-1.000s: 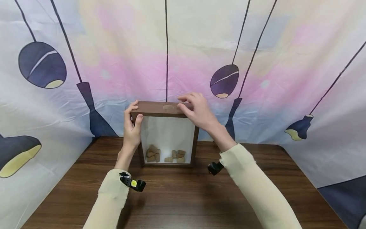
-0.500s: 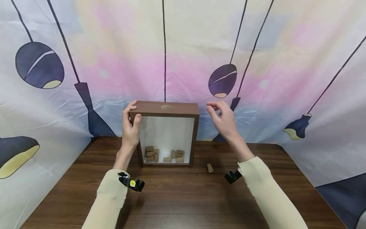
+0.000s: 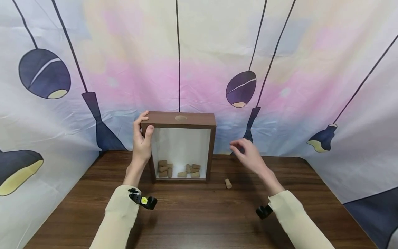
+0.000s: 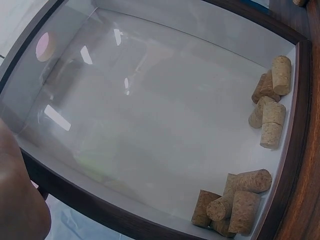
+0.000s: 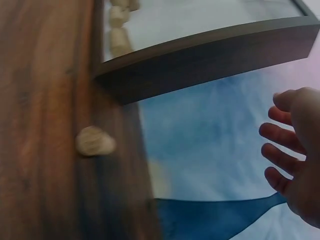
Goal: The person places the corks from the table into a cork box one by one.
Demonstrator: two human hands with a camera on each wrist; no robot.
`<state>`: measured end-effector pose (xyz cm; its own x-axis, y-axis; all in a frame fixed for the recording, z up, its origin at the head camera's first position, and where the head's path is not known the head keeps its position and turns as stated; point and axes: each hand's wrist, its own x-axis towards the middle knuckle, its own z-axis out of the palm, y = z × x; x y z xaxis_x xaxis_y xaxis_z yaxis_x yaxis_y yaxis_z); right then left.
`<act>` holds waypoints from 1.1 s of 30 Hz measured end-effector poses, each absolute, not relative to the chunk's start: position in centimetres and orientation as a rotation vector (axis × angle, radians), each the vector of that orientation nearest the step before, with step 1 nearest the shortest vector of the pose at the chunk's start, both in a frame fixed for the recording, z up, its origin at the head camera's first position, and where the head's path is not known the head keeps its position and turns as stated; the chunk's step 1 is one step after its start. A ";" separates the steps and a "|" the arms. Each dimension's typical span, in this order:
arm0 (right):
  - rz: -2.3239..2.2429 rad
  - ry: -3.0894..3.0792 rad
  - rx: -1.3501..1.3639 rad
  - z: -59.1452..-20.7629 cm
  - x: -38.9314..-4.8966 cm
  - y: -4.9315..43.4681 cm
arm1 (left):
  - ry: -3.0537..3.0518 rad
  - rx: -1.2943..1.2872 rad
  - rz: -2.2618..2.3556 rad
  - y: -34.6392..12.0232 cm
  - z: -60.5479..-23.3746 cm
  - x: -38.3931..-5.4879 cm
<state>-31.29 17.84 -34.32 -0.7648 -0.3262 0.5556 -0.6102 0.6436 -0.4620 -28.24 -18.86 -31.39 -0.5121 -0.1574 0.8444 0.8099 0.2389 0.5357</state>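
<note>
A brown wooden shadow box (image 3: 212, 147) with a clear front stands upright on the table, a round hole (image 3: 180, 118) in its top. Several corks (image 4: 245, 210) lie in two groups along its bottom inside. My left hand (image 3: 142, 143) grips the box's upper left corner, thumb on the front and fingers over the side. One loose cork (image 3: 228, 183) lies on the table right of the box. Above and right of that cork, my right hand (image 3: 250, 155) hangs in the air with loosely bent fingers, holding nothing. The right wrist view shows the loose cork (image 5: 94, 141) blurred.
The dark wood table (image 3: 192, 214) runs back to a hanging cloth (image 3: 199, 62) printed with lamps, close behind the box. Cloth also hangs along the left and right sides. A small black camera (image 3: 264, 211) sits on each wrist.
My right hand has left the box top, moved right and then come down toward the table. The loose cork, earlier hidden by my right arm, is now visible. My left hand keeps its grip.
</note>
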 end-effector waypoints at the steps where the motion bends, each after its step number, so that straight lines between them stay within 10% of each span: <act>1: 0.900 -2.461 0.744 -34.8 -31.1 17.9 | -1.651 -0.616 -1.410 -18.9 -31.4 -28.2; 33: 0.741 -2.912 1.084 -42.9 -29.8 20.2 | -1.647 -0.622 -1.407 -19.5 -32.2 -29.3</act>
<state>-29.82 20.21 -42.86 -0.7686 -0.6304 0.1089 -0.6059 0.6626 -0.4404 -29.25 -19.47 -32.18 -0.5069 -0.1551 0.8479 0.8133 0.2401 0.5301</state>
